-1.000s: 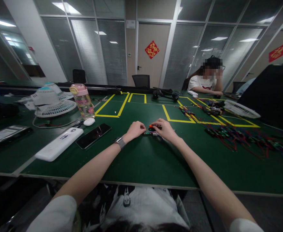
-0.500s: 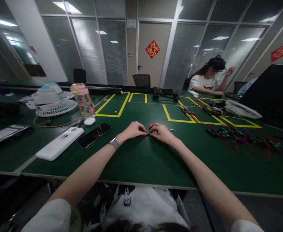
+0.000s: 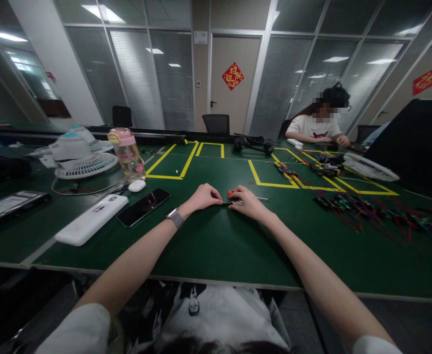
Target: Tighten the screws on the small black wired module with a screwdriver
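Over the green table, my left hand (image 3: 205, 197) pinches one end of a small green circuit board (image 3: 225, 201) between thumb and fingertips. My right hand (image 3: 247, 202) is closed at the board's other end, its fingers around thin pale strands that look like wires (image 3: 235, 201). Fingers cover most of the board, and its details are too small to read. Just behind my right hand lies a screwdriver; its orange handle (image 3: 231, 192) shows above the fingers and its metal shaft (image 3: 263, 199) sticks out to the right.
Left are a black phone (image 3: 143, 208), white power bank (image 3: 92, 220), white earbud case (image 3: 137, 186), pink-lidded bottle (image 3: 126, 155) and fan (image 3: 86, 160). Wired circuit boards (image 3: 371, 209) pile up at right. A headset (image 3: 253, 144) lies farther back. Another person (image 3: 319, 125) sits across the table.
My right fingers have shifted slightly on the board's right end, with more pale strands showing. My left hand stays nearly still. The person opposite has lowered a raised hand to the table.
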The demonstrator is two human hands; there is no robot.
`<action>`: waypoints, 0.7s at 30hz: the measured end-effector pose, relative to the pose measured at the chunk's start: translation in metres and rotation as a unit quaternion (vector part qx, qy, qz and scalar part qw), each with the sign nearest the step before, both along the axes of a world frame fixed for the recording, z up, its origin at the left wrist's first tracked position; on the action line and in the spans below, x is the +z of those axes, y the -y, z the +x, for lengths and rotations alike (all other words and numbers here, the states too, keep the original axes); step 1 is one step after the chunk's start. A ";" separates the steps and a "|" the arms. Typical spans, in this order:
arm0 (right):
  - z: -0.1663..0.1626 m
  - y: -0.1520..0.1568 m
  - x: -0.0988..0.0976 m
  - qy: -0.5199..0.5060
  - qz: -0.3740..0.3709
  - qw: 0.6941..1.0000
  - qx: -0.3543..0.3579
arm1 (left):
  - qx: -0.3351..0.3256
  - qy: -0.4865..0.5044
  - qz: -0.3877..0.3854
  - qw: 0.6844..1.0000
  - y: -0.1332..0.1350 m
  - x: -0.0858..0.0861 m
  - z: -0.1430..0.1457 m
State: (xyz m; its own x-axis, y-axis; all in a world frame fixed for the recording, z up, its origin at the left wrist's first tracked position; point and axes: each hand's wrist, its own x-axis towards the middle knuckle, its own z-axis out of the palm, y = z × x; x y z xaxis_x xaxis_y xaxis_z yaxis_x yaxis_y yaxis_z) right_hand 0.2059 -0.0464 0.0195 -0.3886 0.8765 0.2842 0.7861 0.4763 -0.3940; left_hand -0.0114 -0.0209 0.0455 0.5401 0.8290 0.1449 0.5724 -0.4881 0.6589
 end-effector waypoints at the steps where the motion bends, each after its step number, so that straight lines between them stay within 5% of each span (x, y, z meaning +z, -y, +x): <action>1: 0.000 -0.001 -0.001 0.000 0.000 1.000 0.001 | 0.001 0.000 0.003 1.000 0.001 0.001 0.000; 21: 0.002 -0.012 -0.008 -0.013 -0.018 1.000 0.002 | -0.031 0.031 0.092 0.995 0.003 0.003 0.005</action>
State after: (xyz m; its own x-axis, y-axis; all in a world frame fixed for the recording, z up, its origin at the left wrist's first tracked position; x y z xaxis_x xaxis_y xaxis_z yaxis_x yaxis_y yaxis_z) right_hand 0.2078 -0.0347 0.0118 -0.3847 0.8850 0.2621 0.7742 0.4640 -0.4305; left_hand -0.0067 -0.0239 0.0483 0.5741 0.7509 0.3265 0.4988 -0.6369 0.5878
